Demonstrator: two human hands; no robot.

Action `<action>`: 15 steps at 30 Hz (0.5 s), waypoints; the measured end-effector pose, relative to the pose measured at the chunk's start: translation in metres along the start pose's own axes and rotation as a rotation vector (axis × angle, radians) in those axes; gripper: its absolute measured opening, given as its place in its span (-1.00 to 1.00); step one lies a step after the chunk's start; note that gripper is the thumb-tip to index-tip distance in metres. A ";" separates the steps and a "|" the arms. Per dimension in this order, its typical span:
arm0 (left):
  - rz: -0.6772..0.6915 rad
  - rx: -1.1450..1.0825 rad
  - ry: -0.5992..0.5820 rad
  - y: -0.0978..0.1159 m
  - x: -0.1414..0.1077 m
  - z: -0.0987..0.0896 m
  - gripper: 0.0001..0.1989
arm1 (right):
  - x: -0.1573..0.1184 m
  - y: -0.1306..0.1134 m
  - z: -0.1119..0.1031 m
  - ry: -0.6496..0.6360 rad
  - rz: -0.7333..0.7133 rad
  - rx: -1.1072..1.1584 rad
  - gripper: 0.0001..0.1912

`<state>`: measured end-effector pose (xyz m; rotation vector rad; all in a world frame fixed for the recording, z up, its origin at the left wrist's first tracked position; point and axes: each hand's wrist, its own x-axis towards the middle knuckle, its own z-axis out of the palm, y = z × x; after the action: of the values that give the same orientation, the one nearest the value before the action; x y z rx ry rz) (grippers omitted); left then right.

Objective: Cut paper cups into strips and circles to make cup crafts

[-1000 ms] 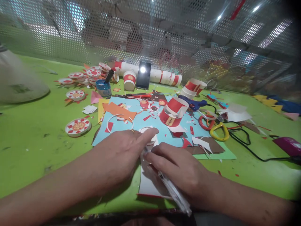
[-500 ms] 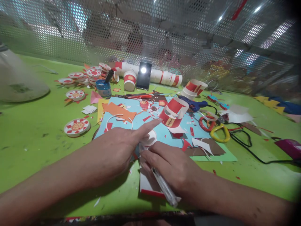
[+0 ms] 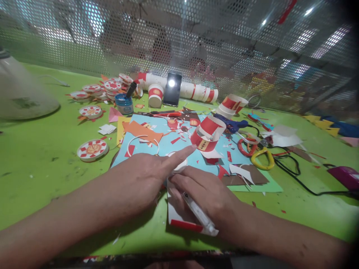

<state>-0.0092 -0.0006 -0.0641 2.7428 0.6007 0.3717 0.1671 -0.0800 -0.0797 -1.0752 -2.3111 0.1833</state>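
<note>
Both of my hands meet over the near edge of the table, around a partly cut paper cup. Its white round end (image 3: pixel 179 166) shows between them, and a white wall flap (image 3: pixel 179 216) with a red edge hangs below. My left hand (image 3: pixel 143 177) grips the cup from the left, its index finger stretched along the rim and the other fingers hidden. Closed in my right hand (image 3: pixel 204 194) is a slim clear-handled tool (image 3: pixel 199 213); its working tip is hidden at the cup. Beyond the fingertips stands a cut red-and-white paper cup (image 3: pixel 206 140).
Blue paper (image 3: pixel 165 145) lies beneath scraps. At right are yellow-handled scissors (image 3: pixel 262 158), a blue glue gun (image 3: pixel 231 125) and its black cord. Decorated discs (image 3: pixel 92 149), a blue paint jar (image 3: pixel 123 104), a phone (image 3: pixel 172 89) and a row of cups stand farther back.
My right hand and the tool have shifted slightly, and the hanging flap has swung a little to the right. The left index finger lies a bit farther forward over the cup's round end.
</note>
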 end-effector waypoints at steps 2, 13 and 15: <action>-0.010 0.012 -0.030 0.001 0.000 0.000 -0.27 | 0.000 -0.001 -0.003 -0.006 -0.004 0.013 -0.76; -0.018 0.100 -0.047 0.000 0.000 0.003 -0.28 | -0.001 -0.006 -0.018 -0.021 -0.003 -0.015 -0.73; -0.034 0.099 -0.073 0.001 0.000 0.002 -0.29 | -0.002 -0.005 -0.018 -0.002 0.014 -0.030 -0.73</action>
<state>-0.0080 -0.0015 -0.0652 2.8224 0.6617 0.2389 0.1748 -0.0865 -0.0635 -1.1072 -2.3152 0.1552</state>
